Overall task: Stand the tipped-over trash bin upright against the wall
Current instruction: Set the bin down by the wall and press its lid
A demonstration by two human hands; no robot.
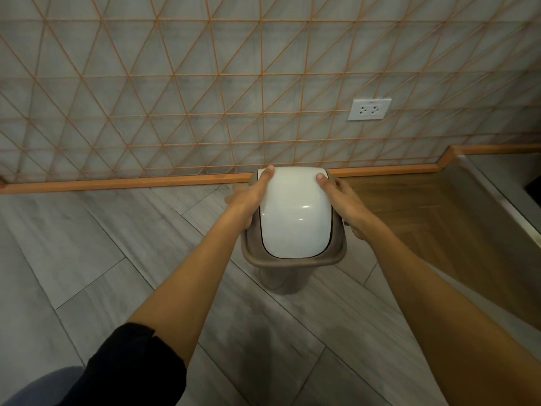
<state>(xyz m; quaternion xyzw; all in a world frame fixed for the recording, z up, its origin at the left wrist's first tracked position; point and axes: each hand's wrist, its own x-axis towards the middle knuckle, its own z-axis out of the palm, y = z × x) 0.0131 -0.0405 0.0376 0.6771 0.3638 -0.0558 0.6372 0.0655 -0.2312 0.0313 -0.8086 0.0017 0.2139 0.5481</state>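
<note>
Trash bin (294, 253) stands upright near the wall (205, 83), clasped at its rim between left hand (248, 197) and right hand (348, 206), thumbs on the white lid (295, 212).

A: The light is dim and warm. Two small glare spots sit on the white lid (294, 212).

B: Yes, and the wall (175, 83) lines bend at the edges; the corners look soft.

One head-worn view looks steeply down and forward, close above floor (123, 244) and wall (205, 83).
</note>
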